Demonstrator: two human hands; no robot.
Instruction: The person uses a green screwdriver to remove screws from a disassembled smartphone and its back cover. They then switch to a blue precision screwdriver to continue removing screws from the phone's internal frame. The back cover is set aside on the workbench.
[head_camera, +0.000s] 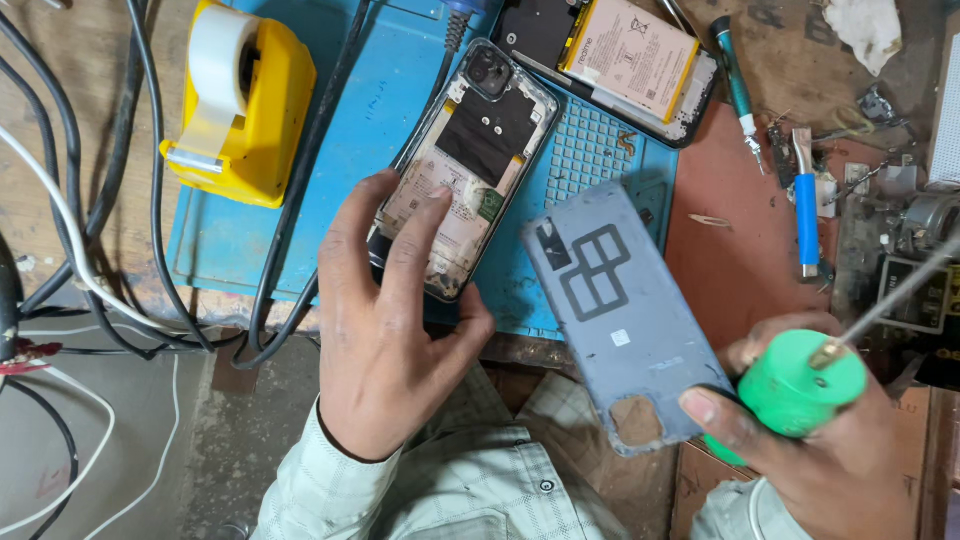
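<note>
Left hand (385, 330), fingers spread and loosely curled, rests its fingertips on an opened phone (465, 170) and grips nothing. The phone lies back-up, its cover removed, on a blue mat (240, 230) at the centre of the tabletop (40, 200). Right hand (830, 450), at near right, is closed on two things at once: a grey back cover (615, 315), pinched at its near end with its inner face up, and a green bottle (800, 385) with a metal nozzle pointing far right. A yellow tape dispenser (240, 100) stands at far left on the mat, beside black cables (150, 200). A second phone (610, 60) with exposed battery lies at the far edge, a blue-handled tool (806, 215) to its right
</note>
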